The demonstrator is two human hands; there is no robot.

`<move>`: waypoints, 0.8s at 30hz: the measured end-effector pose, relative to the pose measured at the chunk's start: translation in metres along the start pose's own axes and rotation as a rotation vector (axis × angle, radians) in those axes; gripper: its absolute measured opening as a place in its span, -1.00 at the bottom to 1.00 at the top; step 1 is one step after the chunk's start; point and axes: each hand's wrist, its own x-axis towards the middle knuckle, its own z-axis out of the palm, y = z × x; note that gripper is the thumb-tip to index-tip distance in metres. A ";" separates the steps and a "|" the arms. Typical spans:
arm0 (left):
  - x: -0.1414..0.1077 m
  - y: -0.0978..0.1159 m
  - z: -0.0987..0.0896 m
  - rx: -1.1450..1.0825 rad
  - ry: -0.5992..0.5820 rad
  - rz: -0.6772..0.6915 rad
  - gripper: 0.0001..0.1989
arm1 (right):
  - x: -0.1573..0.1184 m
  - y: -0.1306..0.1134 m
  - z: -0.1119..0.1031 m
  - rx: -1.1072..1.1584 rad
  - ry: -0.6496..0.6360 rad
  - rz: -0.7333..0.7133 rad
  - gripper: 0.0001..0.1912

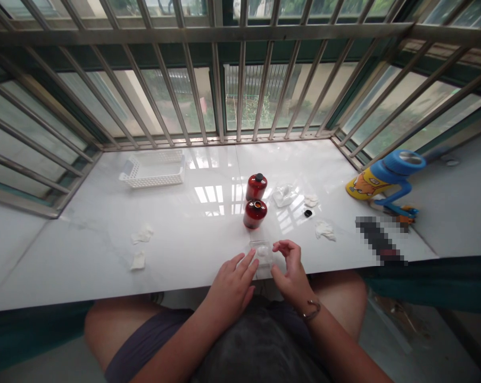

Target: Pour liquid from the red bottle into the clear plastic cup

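Close to the front edge of the white table (176, 239) lies a small clear plastic piece (263, 252). My left hand (233, 279) rests at its left side, fingers spread, the fingertips on or beside it. On its right, my right hand (291, 268) is curved with thumb and fingers apart, and nothing shows between them. Just beyond stands an uncapped dark red bottle (255, 215). Behind that one is a second red bottle (257, 186) with a black cap on. A loose black cap (308, 213) lies to the right of the bottles.
A white perforated basket (155, 173) sits at the back left. Crumpled white tissues (142, 234) lie left and right. Crumpled clear plastic (285, 196) is right of the bottles. A blue and yellow flask (378, 178) and a pixelated dark object (380, 239) are far right. Window bars (240, 90) stand behind.
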 end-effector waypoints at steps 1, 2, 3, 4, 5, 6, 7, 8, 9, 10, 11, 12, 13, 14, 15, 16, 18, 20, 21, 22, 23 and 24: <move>0.000 0.000 0.000 0.001 -0.001 -0.001 -0.28 | 0.000 -0.001 0.000 0.024 -0.039 -0.012 -0.34; 0.000 0.000 0.000 0.001 -0.002 -0.002 -0.28 | 0.000 -0.001 0.000 0.043 -0.086 -0.020 -0.30; 0.000 0.000 0.000 0.002 0.000 -0.003 -0.27 | 0.000 -0.002 0.000 0.053 -0.124 -0.024 -0.27; 0.000 0.000 0.000 0.002 0.003 -0.003 -0.28 | -0.001 -0.003 0.000 0.050 -0.138 -0.022 -0.27; 0.000 0.000 0.000 0.002 0.007 -0.004 -0.28 | -0.001 -0.003 0.000 0.038 -0.124 -0.016 -0.30; -0.001 0.000 0.000 0.001 0.011 -0.005 -0.28 | -0.001 -0.003 0.000 0.022 -0.087 -0.007 -0.35; -0.001 0.000 0.000 0.000 0.014 -0.005 -0.29 | -0.001 -0.003 0.000 0.009 -0.044 -0.001 -0.41; -0.001 0.000 0.000 -0.001 0.014 -0.005 -0.29 | -0.001 -0.003 0.000 0.004 -0.008 0.000 -0.44; -0.001 0.001 0.000 0.000 0.013 -0.006 -0.29 | -0.001 -0.003 0.000 0.005 0.003 -0.009 -0.45; -0.001 0.001 0.000 0.000 0.012 -0.007 -0.29 | -0.001 -0.003 0.000 0.009 -0.012 -0.023 -0.42; -0.001 0.001 0.001 0.000 0.013 -0.008 -0.29 | 0.000 -0.004 0.000 0.013 -0.045 -0.037 -0.37; -0.001 0.001 0.001 -0.001 0.015 -0.010 -0.29 | 0.000 -0.005 0.000 0.014 -0.081 -0.047 -0.32; -0.001 0.001 0.001 -0.002 0.017 -0.012 -0.29 | 0.000 -0.006 0.000 0.004 -0.104 -0.051 -0.30; 0.000 0.001 0.002 -0.003 0.017 -0.012 -0.29 | 0.001 -0.006 0.000 -0.016 -0.101 -0.052 -0.33; 0.000 0.001 0.002 -0.003 0.015 -0.010 -0.30 | 0.001 -0.007 0.000 -0.041 -0.073 -0.050 -0.40; 0.000 0.001 0.002 -0.002 0.010 -0.007 -0.30 | 0.002 -0.007 0.001 -0.067 -0.029 -0.049 -0.48; 0.001 0.000 0.002 0.003 -0.002 -0.001 -0.30 | 0.003 -0.008 0.002 -0.094 0.042 -0.059 -0.56; 0.001 0.000 0.001 0.007 -0.007 0.002 -0.31 | 0.004 -0.008 0.003 -0.074 0.017 -0.072 -0.49; 0.001 0.000 0.001 0.007 -0.006 0.004 -0.31 | 0.005 -0.009 0.003 -0.060 -0.020 -0.068 -0.44; 0.001 0.000 0.001 0.006 -0.003 0.006 -0.30 | 0.006 -0.009 0.004 -0.051 -0.055 -0.056 -0.41; 0.001 0.000 0.001 0.005 -0.001 0.009 -0.30 | 0.007 -0.009 0.004 -0.051 -0.075 -0.041 -0.42; 0.001 0.000 0.001 0.005 0.002 0.012 -0.30 | 0.008 -0.009 0.005 -0.062 -0.075 -0.030 -0.44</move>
